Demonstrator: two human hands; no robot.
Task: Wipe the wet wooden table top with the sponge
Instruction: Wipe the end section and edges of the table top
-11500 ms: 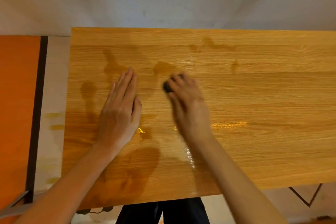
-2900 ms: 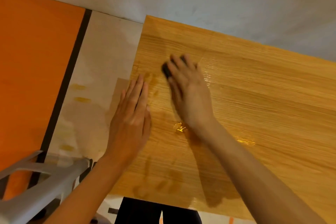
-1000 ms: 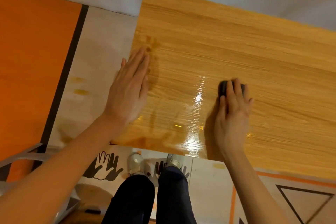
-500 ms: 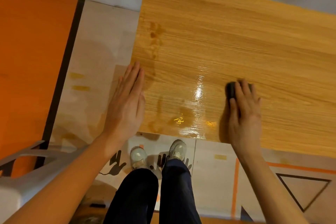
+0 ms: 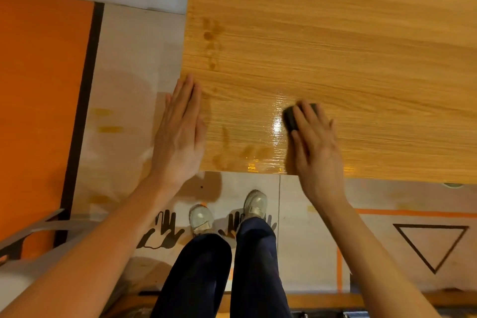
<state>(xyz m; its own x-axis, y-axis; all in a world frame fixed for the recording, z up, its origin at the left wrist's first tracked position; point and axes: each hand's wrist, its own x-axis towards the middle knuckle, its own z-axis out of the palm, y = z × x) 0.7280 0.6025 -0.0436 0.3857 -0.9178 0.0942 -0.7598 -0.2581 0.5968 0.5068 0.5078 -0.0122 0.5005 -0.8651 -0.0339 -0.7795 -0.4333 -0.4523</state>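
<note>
The wooden table top (image 5: 348, 41) fills the upper right of the head view. A glossy wet patch shines near its front left corner, and darker damp marks run down along its left edge. My right hand (image 5: 315, 144) presses a dark sponge (image 5: 291, 117) flat onto the wood just right of the shine; only the sponge's left end shows past my fingers. My left hand (image 5: 179, 134) lies flat with its fingers together at the table's left edge, near the front corner, holding nothing.
My legs and pale shoes (image 5: 227, 212) stand just in front of the table's front edge. An orange floor panel (image 5: 38, 98) lies at the left. A grey chair part (image 5: 38, 230) sits at the lower left. A triangle outline (image 5: 431, 245) marks the floor at the right.
My right hand has slid the sponge leftwards toward the shiny patch. My left hand has stayed at the table's left edge. The view has tipped a little further down.
</note>
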